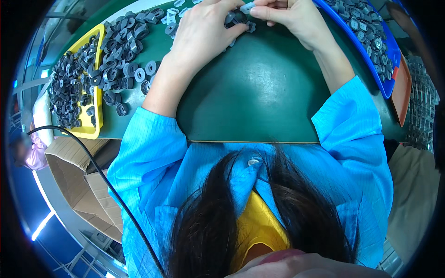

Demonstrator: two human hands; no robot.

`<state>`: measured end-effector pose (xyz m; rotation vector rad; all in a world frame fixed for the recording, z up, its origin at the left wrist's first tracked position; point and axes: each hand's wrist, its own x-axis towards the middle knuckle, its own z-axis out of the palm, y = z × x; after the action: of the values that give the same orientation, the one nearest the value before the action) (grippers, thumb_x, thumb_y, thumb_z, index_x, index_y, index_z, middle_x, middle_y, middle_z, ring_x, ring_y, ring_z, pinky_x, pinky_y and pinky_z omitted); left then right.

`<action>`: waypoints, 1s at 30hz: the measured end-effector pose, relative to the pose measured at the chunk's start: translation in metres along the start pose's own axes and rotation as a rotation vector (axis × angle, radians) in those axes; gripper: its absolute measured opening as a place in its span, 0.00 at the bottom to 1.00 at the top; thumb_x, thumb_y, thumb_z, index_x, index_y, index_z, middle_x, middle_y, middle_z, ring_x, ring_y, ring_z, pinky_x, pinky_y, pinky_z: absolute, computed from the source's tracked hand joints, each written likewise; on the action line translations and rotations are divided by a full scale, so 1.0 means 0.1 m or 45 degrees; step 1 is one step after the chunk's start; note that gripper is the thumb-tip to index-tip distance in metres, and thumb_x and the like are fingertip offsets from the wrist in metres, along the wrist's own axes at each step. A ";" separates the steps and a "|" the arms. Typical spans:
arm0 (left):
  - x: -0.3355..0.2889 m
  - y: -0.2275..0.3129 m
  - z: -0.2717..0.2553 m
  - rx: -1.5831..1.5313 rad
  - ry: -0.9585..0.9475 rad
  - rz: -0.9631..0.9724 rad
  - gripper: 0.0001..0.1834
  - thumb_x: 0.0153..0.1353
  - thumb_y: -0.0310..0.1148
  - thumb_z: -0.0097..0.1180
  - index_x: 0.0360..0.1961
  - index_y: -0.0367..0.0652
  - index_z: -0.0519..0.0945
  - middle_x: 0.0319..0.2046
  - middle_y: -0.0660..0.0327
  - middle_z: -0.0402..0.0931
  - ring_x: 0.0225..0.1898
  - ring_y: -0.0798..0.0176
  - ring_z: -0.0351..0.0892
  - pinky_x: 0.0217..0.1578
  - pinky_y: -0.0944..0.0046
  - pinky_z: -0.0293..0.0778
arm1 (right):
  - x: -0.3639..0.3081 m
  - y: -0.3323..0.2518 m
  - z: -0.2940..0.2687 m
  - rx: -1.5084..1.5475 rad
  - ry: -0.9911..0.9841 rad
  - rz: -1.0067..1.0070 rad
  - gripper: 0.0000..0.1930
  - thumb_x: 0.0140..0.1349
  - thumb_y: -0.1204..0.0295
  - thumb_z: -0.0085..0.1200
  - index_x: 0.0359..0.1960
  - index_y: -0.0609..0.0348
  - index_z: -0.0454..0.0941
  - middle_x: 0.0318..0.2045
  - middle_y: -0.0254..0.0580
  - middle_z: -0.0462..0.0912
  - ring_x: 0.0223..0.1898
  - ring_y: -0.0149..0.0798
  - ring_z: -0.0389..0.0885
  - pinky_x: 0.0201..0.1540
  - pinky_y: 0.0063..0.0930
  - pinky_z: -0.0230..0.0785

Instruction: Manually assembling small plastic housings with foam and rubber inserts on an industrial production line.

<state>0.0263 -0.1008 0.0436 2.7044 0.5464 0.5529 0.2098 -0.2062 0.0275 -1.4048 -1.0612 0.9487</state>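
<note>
Near the far edge of the green table, my left hand (204, 33) is closed around a dark grey plastic part (235, 18), thumb along its near side. Close by on the right, my right hand (293, 19) pinches a small pale, translucent piece (247, 8) between thumb and fingers. That piece is held just above the dark part; whether the two touch, I cannot tell. Several light grey pieces (171, 17) lie beyond and beside my left hand, some partly hidden by it. A pile of dark grey ring-shaped parts (125, 41) spreads to the left of my left forearm.
A yellow tray (96, 109) of dark parts stands at the left. A blue tray (381, 88) with finished-looking grey parts is at the far right, beside an orange tray (402, 92). Below the table's left edge is a cardboard box (79, 180). A black cable (111, 185) crosses the lower left.
</note>
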 end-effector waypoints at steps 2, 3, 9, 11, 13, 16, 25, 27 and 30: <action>0.04 0.14 -0.12 -0.621 -0.203 -0.511 0.17 0.57 0.32 0.70 0.46 0.39 0.84 0.40 0.46 0.81 0.44 0.49 0.84 0.44 0.56 0.78 | -0.04 -0.06 0.05 -0.059 0.011 -0.106 0.06 0.63 0.76 0.67 0.38 0.67 0.86 0.30 0.38 0.87 0.30 0.26 0.83 0.34 0.21 0.74; 0.04 0.10 -0.09 -0.621 -0.197 -0.506 0.17 0.57 0.32 0.70 0.46 0.39 0.84 0.40 0.46 0.81 0.44 0.49 0.84 0.44 0.56 0.78 | -0.07 -0.11 0.07 -0.063 0.011 -0.112 0.06 0.63 0.76 0.67 0.38 0.67 0.86 0.30 0.38 0.87 0.30 0.26 0.83 0.34 0.21 0.74; -0.04 -0.06 0.04 -0.756 0.297 -0.176 0.18 0.56 0.28 0.71 0.48 0.37 0.82 0.36 0.55 0.83 0.38 0.63 0.82 0.42 0.64 0.76 | -0.13 -0.16 0.18 -0.662 0.255 -0.394 0.06 0.61 0.75 0.67 0.35 0.66 0.86 0.27 0.36 0.86 0.27 0.25 0.82 0.31 0.21 0.74; -0.01 -0.11 0.07 -0.753 0.204 -0.167 0.20 0.57 0.28 0.71 0.49 0.36 0.81 0.35 0.59 0.81 0.36 0.65 0.80 0.41 0.65 0.76 | -0.13 -0.20 0.17 -0.569 0.229 -0.275 0.06 0.61 0.75 0.67 0.35 0.66 0.86 0.28 0.36 0.87 0.28 0.25 0.82 0.32 0.21 0.74; -0.02 -0.07 0.04 -0.828 0.153 -0.235 0.20 0.57 0.28 0.71 0.49 0.36 0.81 0.35 0.59 0.82 0.37 0.65 0.81 0.41 0.64 0.77 | -0.12 -0.18 0.16 -0.473 0.208 -0.169 0.06 0.62 0.75 0.67 0.36 0.66 0.86 0.28 0.36 0.87 0.28 0.25 0.82 0.32 0.21 0.74; -0.06 -0.12 0.14 -0.432 0.301 0.054 0.20 0.56 0.29 0.73 0.49 0.36 0.82 0.36 0.56 0.85 0.39 0.63 0.85 0.43 0.61 0.79 | -0.07 -0.15 0.20 -0.184 0.182 -0.132 0.06 0.62 0.75 0.67 0.36 0.67 0.86 0.29 0.36 0.87 0.29 0.25 0.82 0.33 0.20 0.74; -0.04 -0.09 0.36 -0.804 0.452 -0.128 0.20 0.56 0.26 0.73 0.48 0.34 0.80 0.41 0.58 0.83 0.44 0.67 0.80 0.49 0.66 0.75 | -0.10 -0.14 0.21 -0.092 0.233 -0.198 0.08 0.64 0.72 0.67 0.35 0.67 0.87 0.29 0.36 0.87 0.31 0.25 0.81 0.35 0.22 0.73; -0.04 -0.10 0.42 -1.010 0.542 -0.071 0.17 0.56 0.22 0.69 0.46 0.34 0.79 0.39 0.59 0.82 0.42 0.68 0.79 0.47 0.67 0.75 | -0.11 -0.17 0.22 -0.158 0.223 -0.218 0.08 0.64 0.72 0.67 0.35 0.66 0.87 0.29 0.36 0.87 0.30 0.24 0.80 0.35 0.21 0.72; -0.10 -0.12 0.41 -0.737 0.576 -0.084 0.15 0.55 0.19 0.66 0.44 0.34 0.79 0.39 0.58 0.81 0.41 0.67 0.78 0.46 0.67 0.74 | -0.20 -0.34 0.29 -0.262 0.174 -0.109 0.08 0.64 0.72 0.67 0.35 0.66 0.87 0.29 0.35 0.86 0.30 0.24 0.79 0.34 0.21 0.71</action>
<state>0.0323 -0.1043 0.0003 2.0117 0.4852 1.1201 0.1730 -0.2162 0.0585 -1.5559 -1.1303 0.6862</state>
